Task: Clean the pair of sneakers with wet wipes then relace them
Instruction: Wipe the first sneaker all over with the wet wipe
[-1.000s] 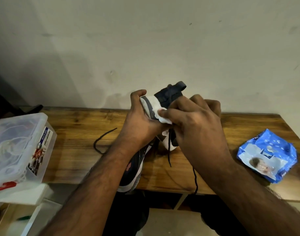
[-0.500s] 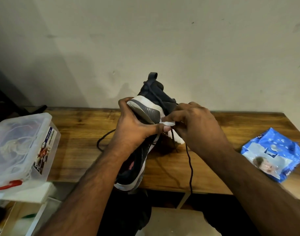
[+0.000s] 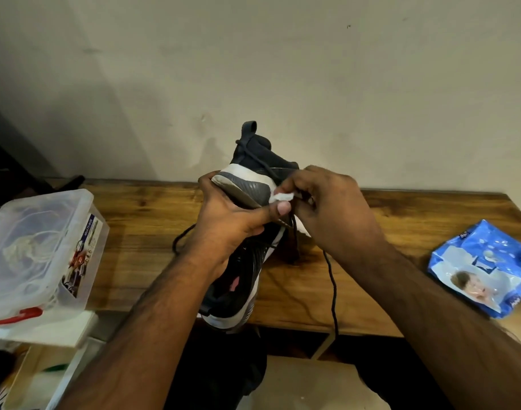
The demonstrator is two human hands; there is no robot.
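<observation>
Cleaning stage, mid-wipe. Left hand (image 3: 232, 229) grips a dark sneaker (image 3: 253, 184) around its sole, holding it heel-up over the front edge of the bench (image 3: 141, 220), toe end hanging down past that edge toward the person. Right hand (image 3: 327, 208) pinches a small folded white wet wipe (image 3: 281, 197) against the white midsole rim, right beside the left thumb. A dark lace (image 3: 331, 288) trails loose from the shoe and drops past the front edge — so it looks unlaced or partly so, though the eyelets are hidden behind the hands. Blue wet wipes pack (image 3: 486, 267) lies at the right end of the bench, well apart from the shoe. A clear plastic box (image 3: 43, 250) sits off the left end on a lower surface. Second sneaker not in view. Judged progress: early to middle — one shoe under wiping, midsole looks scuffed near the heel; the other shoe's state can't be told, and relacing of both appears left to do.
</observation>
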